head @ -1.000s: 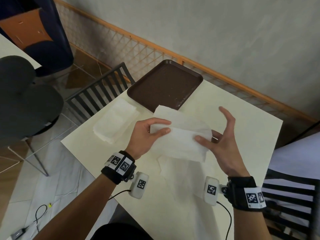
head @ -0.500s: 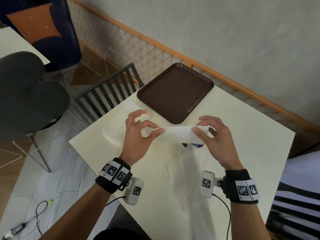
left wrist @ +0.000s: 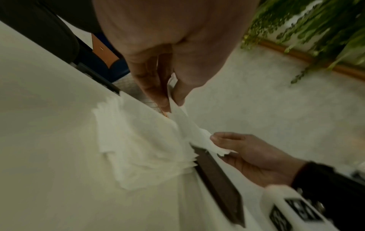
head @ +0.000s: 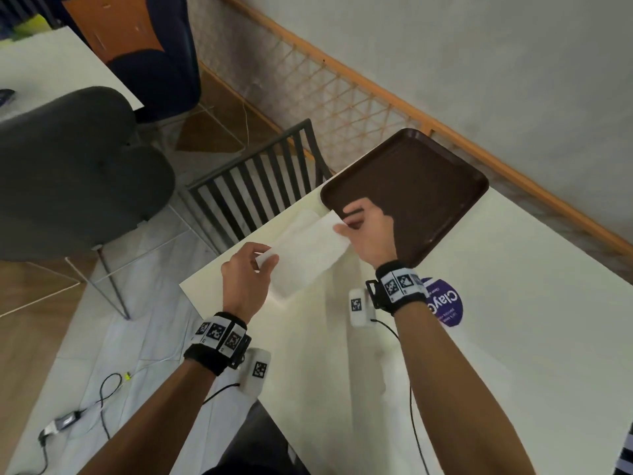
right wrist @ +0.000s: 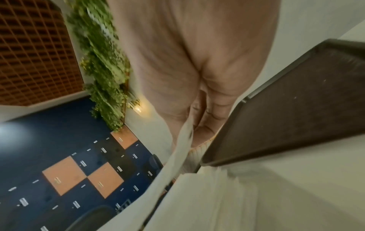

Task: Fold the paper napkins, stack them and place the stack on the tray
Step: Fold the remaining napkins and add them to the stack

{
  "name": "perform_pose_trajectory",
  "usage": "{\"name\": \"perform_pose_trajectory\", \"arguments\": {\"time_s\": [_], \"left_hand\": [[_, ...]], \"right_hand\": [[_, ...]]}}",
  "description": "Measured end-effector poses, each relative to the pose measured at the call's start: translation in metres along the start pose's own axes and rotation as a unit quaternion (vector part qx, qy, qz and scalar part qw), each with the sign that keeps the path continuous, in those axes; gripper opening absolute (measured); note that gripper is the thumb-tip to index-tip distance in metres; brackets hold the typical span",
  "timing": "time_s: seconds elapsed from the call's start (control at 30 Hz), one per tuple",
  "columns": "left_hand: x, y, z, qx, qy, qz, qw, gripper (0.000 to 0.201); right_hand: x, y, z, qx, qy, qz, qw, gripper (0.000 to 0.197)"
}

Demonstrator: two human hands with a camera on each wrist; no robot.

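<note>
A folded white napkin point(head: 308, 257) hangs stretched between my two hands. My left hand point(head: 265, 260) pinches its near end between thumb and fingers point(left wrist: 158, 100). At the far end my right hand point(head: 346, 224) pinches it by the tray's corner, and the napkin point(right wrist: 183, 145) runs down from those fingers. Under the held napkin a stack of folded napkins point(left wrist: 138, 148) lies on the table point(head: 513, 337), against the left rim of the brown tray point(head: 428, 180). The tray point(right wrist: 296, 101) holds nothing.
A purple round sticker point(head: 445, 305) lies on the table right of my right wrist. A dark slatted chair point(head: 253, 190) stands against the table's left edge, with a grey padded chair point(head: 68, 173) further left. A lattice rail point(head: 342, 97) runs behind the tray.
Both hands have carried the folded napkin left and away from me, from the table's middle to above the stack beside the tray. The sticker is now uncovered.
</note>
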State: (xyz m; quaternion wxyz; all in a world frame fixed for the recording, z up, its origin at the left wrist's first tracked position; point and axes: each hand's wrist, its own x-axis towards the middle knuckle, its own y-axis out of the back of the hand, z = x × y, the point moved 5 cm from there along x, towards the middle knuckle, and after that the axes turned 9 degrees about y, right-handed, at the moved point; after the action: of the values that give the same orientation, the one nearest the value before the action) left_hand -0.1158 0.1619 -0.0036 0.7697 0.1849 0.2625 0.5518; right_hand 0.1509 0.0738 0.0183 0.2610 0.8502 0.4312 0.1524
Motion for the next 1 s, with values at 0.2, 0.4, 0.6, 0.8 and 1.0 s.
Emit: {"name": "perform_pose_trajectory", "arguments": {"time_s": [0.2,0.4,0.6,0.8,1.0], "left_hand": [[0.023,-0.007,-0.018,0.052,0.042,0.003,0.998,0.018],[0.017,-0.016,-0.016,0.146,-0.004,-0.01,0.989,0.034],[-0.026,-0.021,0.01,0.154,-0.112,0.034,0.981,0.032],[-0.093,-0.075,0.024,0.093,-0.169,-0.131,0.972,0.01],[-0.163,-0.161,0.027,0.128,-0.192,-0.272,0.934,0.022]], "right_hand": [[0.039,-0.06,0.013,-0.083,0.003,-0.02,0.996,0.019],[0.034,-0.069,0.008,-0.101,-0.002,-0.032,0.994,0.024],[-0.032,-0.004,-0.009,-0.076,0.042,0.019,0.996,0.023],[-0.146,0.071,0.032,-0.105,0.004,0.028,0.994,0.015],[-0.233,0.138,0.138,-0.214,-0.153,0.009,0.965,0.043]]}}
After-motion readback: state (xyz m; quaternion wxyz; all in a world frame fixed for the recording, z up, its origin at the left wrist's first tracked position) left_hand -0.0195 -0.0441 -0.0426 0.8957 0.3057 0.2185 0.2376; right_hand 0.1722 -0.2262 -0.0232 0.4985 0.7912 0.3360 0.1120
